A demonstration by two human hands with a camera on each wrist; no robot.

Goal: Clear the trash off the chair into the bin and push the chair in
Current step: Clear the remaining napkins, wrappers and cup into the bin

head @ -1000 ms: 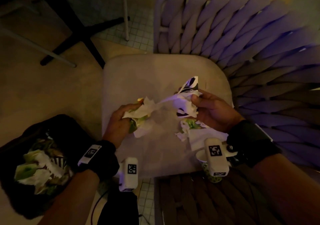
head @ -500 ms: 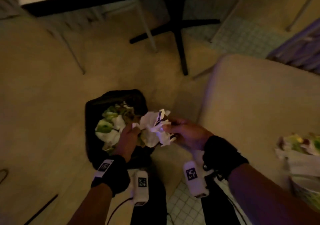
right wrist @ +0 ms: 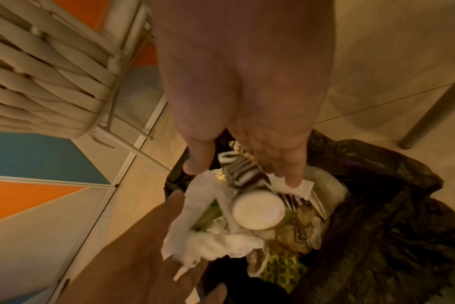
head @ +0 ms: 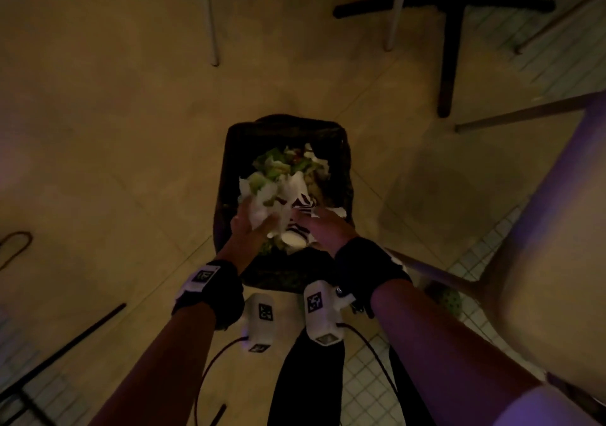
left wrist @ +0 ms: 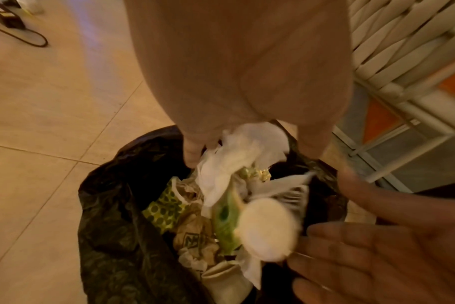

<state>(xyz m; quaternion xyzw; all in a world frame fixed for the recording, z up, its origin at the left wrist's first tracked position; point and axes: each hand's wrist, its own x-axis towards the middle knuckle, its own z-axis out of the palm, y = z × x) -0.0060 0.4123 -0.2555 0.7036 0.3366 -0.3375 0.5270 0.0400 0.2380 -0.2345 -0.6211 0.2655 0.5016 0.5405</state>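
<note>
A bin (head: 342,176) lined with a black bag (left wrist: 109,226) stands on the floor, filled with paper and green food scraps. Both hands hover over its near rim. My left hand (head: 254,220) has spread fingers, and a crumpled white napkin (left wrist: 231,158) hangs loosely between its thumb and fingers. My right hand (right wrist: 243,174) points straight fingers down. Just under it a striped paper cup (right wrist: 249,181) is blurred in mid-fall, white bottom up. The beige chair seat (head: 541,228) is at the right edge, and its woven back (right wrist: 39,72) shows in the wrist views.
A black table base (head: 449,32) and thin metal legs (head: 210,15) stand on the floor beyond the bin. A cable loop (head: 16,248) lies at the left. My dark trouser leg (head: 308,376) is just behind the bin. A green dotted object (head: 451,297) lies under the chair.
Both hands carried the napkin and striped cup from the chair seat to above the bin. Their fingers have now opened, and the cup is dropping out of the right hand.
</note>
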